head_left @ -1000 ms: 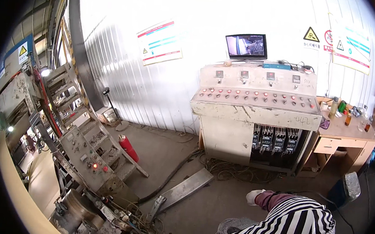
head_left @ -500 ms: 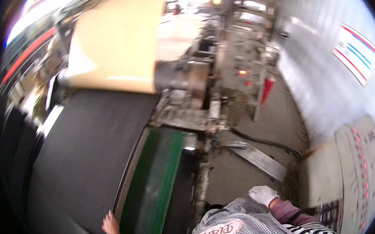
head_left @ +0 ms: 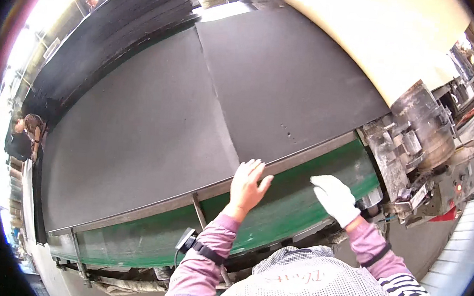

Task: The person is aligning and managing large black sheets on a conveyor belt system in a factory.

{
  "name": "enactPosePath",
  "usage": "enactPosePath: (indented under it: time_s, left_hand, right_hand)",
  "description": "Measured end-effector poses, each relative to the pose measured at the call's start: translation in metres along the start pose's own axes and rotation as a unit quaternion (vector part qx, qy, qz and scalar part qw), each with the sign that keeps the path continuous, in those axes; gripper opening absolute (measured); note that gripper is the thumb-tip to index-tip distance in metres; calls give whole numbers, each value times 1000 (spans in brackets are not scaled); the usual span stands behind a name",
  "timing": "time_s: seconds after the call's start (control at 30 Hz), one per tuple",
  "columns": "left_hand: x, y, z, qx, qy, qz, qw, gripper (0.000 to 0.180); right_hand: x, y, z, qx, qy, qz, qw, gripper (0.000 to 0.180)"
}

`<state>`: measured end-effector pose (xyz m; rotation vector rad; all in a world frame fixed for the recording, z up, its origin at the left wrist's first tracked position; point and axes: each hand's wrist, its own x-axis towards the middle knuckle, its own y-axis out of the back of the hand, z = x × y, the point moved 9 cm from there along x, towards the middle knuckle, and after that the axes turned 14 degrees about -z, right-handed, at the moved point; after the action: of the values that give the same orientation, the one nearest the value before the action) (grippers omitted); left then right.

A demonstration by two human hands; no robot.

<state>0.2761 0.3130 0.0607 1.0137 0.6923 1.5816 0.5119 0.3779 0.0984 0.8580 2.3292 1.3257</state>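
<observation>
My bare left hand lies with fingers stretched at the near edge of the black sheets, by the seam where two of them meet. The left black sheet and the right black sheet lie flat, the right one with a few small dark marks near its front edge. My right hand, in a white glove, hovers over the green belt with its fingers extended and nothing visible in them. A metal rail runs along the sheets' near edge.
A wide tan sheet comes down at the upper right beside a worn metal roller end. Dark sheets form a stack at the far left. One person bends at the left end; another person is farther back.
My view has swung left from the wall and control cabinet to the black sheets. My right hand has come from the side to over the green belt; my left stays at the sheets' near edge.
</observation>
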Motion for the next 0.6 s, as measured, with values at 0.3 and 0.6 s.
enactPosePath:
  time_s: [0.3,0.6]
  left_hand:
    - [-259,178,-360,188,551,5,813,35]
    - [-215,135,-317,28,355,-60,932,17]
  right_hand:
    - [187,-73,20,-54,-169,-82,981,20]
    - [172,-1,157,-116,-236,-24,965,22]
